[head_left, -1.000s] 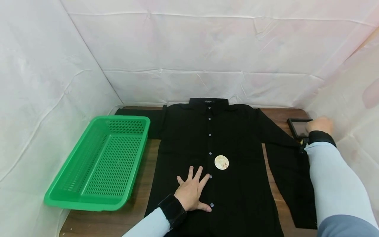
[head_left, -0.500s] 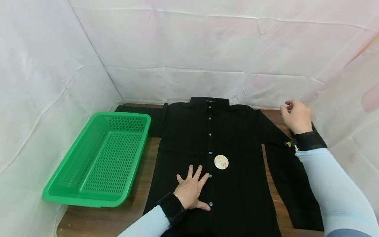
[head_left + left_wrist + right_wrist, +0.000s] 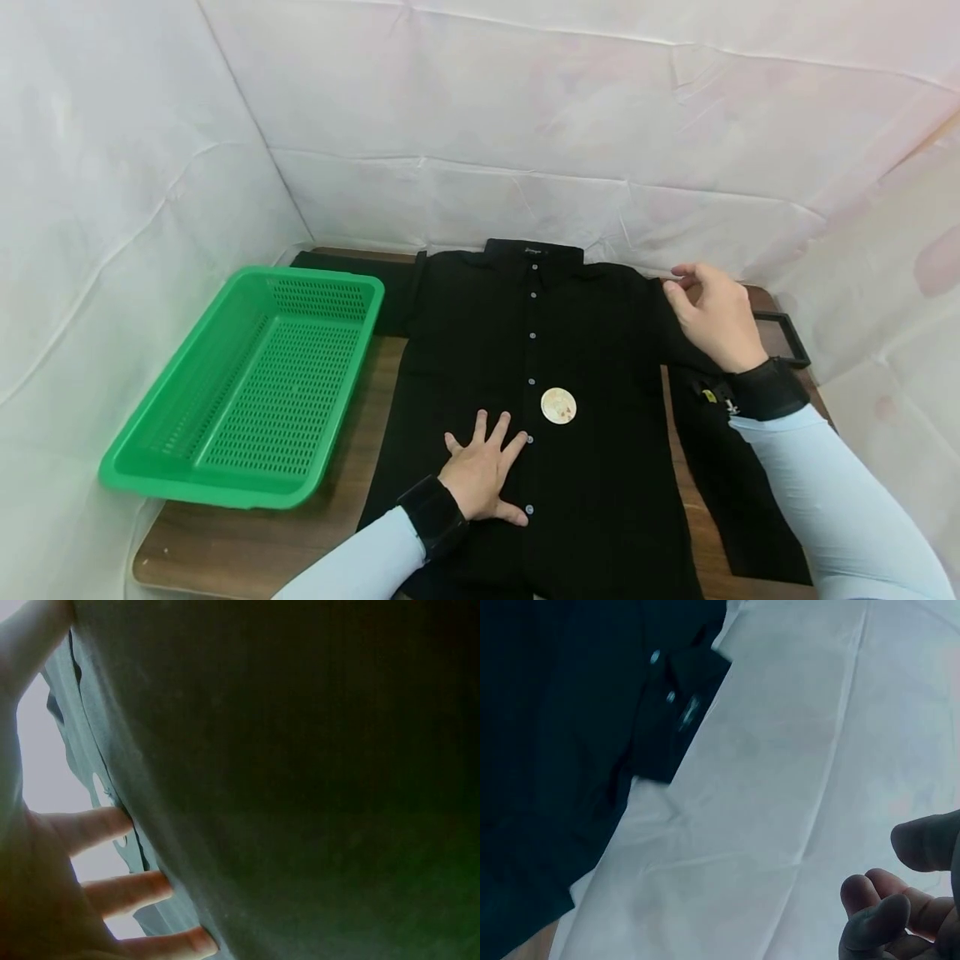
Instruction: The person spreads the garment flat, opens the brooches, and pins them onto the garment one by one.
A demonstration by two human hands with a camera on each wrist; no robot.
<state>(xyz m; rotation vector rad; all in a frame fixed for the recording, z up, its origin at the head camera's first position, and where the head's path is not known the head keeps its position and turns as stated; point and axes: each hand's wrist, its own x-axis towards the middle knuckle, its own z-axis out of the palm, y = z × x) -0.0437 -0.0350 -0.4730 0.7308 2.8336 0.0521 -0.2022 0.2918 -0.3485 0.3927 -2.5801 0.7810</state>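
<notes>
A black button-up shirt point(image 3: 607, 483) lies spread face up, its collar point(image 3: 534, 252) toward the back wall. On its front sits a round cream disc point(image 3: 558, 406) with reddish marks. My left hand point(image 3: 480, 479) rests on the lower front with fingers spread, beside the button row; the left wrist view shows fingertips point(image 3: 150, 889) against the dark cloth. My right hand point(image 3: 712, 321) hovers over the shirt's right-side shoulder and sleeve, fingers loosely bent and holding nothing. In the right wrist view its thumb point(image 3: 926, 841) stands apart from the curled fingers point(image 3: 877, 922).
A green perforated plastic basket point(image 3: 120, 479) stands at the left, over part of the other sleeve point(image 3: 352, 265). Behind the right wrist lies a black-rimmed rectangular frame point(image 3: 797, 342) at the table's right edge. White sheeting point(image 3: 465, 100) encloses the wooden table point(image 3: 225, 550).
My right hand has come away from the black-rimmed frame and moved left, above the shirt's shoulder. The left hand has kept its place on the shirt; the head view has shifted slightly.
</notes>
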